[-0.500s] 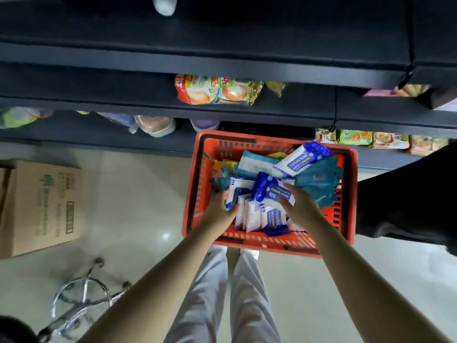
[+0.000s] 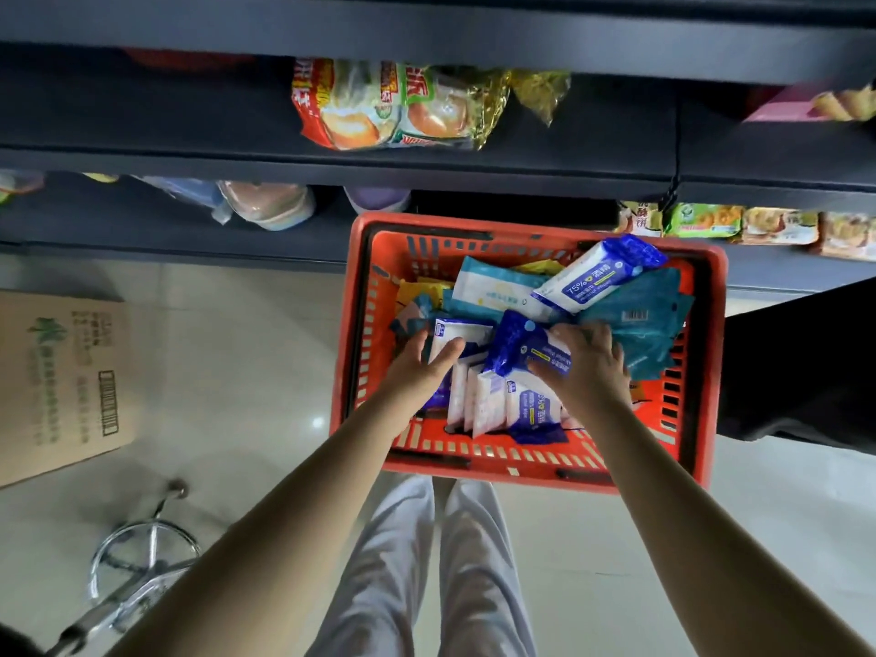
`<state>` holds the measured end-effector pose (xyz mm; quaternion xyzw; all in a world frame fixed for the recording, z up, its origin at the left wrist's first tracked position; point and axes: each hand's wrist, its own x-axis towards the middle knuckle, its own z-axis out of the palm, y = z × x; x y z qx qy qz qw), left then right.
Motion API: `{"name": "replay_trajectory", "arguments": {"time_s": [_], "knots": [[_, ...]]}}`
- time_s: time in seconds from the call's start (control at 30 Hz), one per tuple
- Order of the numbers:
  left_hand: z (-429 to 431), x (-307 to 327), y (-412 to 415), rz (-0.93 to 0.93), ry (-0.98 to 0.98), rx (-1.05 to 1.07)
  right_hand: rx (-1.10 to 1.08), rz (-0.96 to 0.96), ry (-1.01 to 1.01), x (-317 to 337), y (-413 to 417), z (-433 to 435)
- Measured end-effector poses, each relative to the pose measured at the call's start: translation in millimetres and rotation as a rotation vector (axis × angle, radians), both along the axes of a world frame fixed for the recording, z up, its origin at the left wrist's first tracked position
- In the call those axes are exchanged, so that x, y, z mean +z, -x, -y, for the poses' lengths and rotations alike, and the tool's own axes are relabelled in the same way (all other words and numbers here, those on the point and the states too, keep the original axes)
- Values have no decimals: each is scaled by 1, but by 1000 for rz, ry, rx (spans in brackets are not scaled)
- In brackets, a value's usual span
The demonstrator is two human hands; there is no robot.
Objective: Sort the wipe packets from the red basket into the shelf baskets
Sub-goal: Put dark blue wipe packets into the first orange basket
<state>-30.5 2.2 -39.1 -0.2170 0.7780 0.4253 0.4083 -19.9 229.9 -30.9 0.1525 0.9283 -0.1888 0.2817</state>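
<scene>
Looking down, I have both hands in the red basket (image 2: 706, 372) of wipe packets near the dark shelves (image 2: 189, 158), my left hand (image 2: 419, 369) pinching a small white packet (image 2: 462, 331) and, just right, my right hand (image 2: 590, 367) curled round a blue packet (image 2: 514, 343).
</scene>
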Motion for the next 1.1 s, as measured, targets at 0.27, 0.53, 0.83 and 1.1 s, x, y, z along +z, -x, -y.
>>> {"name": "replay_trajectory", "arguments": {"time_s": [0.27, 0.53, 0.83, 1.1], "knots": [[10, -3, 1, 23, -15, 11, -141, 83, 137, -7, 2, -7], [0, 9, -12, -16, -80, -105, -413, 147, 221, -5, -26, -24], [-15, 10, -21, -18, -129, 5, -579, 29, 286, 2, -46, -35], [-11, 23, -31, -96, -124, 82, -887, -100, 569, 23, -69, -39]]}}
